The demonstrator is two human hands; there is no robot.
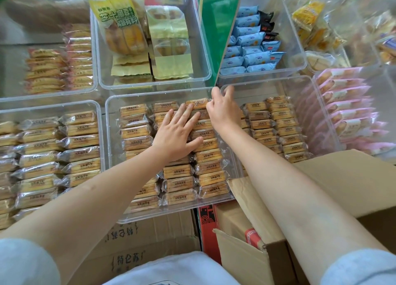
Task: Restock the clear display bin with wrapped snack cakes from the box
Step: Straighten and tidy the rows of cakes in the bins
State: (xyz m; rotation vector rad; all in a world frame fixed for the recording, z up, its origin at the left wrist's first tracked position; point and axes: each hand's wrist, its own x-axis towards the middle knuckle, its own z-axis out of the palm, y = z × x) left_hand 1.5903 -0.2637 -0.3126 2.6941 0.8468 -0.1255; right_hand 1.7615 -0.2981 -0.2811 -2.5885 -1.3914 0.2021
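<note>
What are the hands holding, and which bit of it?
The right hand pinches the far end of a wrapped snack cake at the back of the clear bin. The left hand holds nothing; it lies flat on the cakes.

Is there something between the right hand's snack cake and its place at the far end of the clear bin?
Nothing visible. The right hand pinches a snack cake already at the far end of the clear bin; the left hand presses flat on neighbouring cakes.
</note>
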